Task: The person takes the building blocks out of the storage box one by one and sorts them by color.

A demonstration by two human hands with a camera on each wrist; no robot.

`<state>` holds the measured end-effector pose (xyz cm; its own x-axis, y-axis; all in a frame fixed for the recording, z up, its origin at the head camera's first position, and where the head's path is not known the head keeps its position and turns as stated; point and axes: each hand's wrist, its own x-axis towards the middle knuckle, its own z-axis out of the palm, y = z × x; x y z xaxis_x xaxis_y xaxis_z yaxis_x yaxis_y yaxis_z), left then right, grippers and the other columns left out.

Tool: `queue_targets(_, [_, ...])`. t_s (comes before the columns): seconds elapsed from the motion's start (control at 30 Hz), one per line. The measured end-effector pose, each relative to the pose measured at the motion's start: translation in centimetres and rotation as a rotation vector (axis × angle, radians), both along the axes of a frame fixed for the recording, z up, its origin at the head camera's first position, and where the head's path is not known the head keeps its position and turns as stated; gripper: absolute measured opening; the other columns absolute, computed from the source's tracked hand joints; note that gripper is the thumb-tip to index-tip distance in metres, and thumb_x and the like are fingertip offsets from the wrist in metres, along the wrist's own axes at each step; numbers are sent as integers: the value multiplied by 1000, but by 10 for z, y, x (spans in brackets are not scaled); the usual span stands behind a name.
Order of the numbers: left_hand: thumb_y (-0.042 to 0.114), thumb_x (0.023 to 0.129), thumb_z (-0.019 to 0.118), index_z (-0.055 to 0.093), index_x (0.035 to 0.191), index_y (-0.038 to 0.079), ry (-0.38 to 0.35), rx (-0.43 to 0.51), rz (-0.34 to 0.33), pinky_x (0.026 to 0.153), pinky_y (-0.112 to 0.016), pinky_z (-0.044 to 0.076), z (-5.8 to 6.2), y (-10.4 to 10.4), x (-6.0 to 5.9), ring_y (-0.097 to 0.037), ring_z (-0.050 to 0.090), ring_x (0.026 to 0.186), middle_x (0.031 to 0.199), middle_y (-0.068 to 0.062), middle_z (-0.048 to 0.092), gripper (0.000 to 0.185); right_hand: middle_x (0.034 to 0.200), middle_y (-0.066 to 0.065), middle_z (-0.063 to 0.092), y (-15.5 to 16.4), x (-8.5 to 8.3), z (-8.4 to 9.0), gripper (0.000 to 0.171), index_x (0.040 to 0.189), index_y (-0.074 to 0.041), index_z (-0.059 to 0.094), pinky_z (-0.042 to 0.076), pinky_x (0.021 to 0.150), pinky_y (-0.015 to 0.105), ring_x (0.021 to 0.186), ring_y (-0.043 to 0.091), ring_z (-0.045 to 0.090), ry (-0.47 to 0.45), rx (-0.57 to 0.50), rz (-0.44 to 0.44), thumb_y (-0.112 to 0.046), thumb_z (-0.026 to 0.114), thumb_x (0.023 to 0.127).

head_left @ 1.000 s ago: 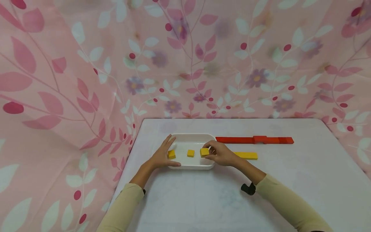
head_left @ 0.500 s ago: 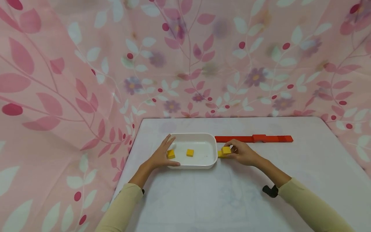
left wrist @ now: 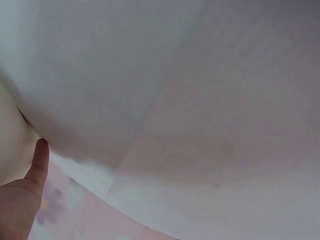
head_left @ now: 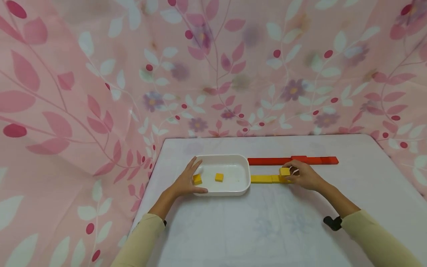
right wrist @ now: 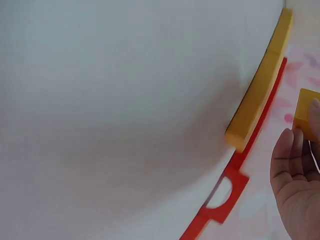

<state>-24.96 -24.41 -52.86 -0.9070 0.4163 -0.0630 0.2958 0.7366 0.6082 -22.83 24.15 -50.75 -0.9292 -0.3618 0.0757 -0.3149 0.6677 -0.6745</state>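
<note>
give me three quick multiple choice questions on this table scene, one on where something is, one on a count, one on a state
1. Where does the long red wooden strip lie?
A. inside the tray
B. on the table beyond the yellow strip
C. under the left hand

2. How many small yellow cubes lie inside the white rectangular tray?
A. two
B. four
C. none

3. What is the right hand doing?
A. resting flat and empty
B. pressing on the tray rim
C. holding a small yellow block in its grip

Answers: 1 B, it runs along the far side of the yellow strip; 2 A, two cubes show in the tray; 3 C, its fingers pinch the block above the yellow strip.
</note>
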Motion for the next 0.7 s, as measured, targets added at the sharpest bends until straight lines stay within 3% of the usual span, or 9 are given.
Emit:
queue_targets(0.23, [68, 60, 83, 16, 160, 25, 3, 5, -3, 116, -65, 24, -2, 0, -1, -36, 15, 153, 168, -4, -1, 128, 115, 14, 64, 31, -6, -5, 35, 117, -3, 64, 59, 84, 33, 98, 28, 61, -18, 35, -46, -2, 76, 84])
queue_targets(0.47, [63, 62, 84, 16, 160, 24, 0, 11, 4, 116, -66, 23, -1, 2, 0, -35, 14, 153, 168, -4, -2, 125, 117, 16, 64, 48, -6, -10, 37, 119, -5, 65, 57, 81, 24, 98, 29, 61, -69, 37, -77, -8, 78, 84])
queue_targets(0.7, [65, 62, 84, 18, 159, 23, 1, 11, 3, 115, -67, 24, 1, 2, 0, -37, 15, 153, 168, -6, 0, 125, 116, 17, 63, 62, -7, -20, 37, 119, -3, 64, 59, 82, 34, 100, 31, 61, -170, 80, -110, -13, 77, 85])
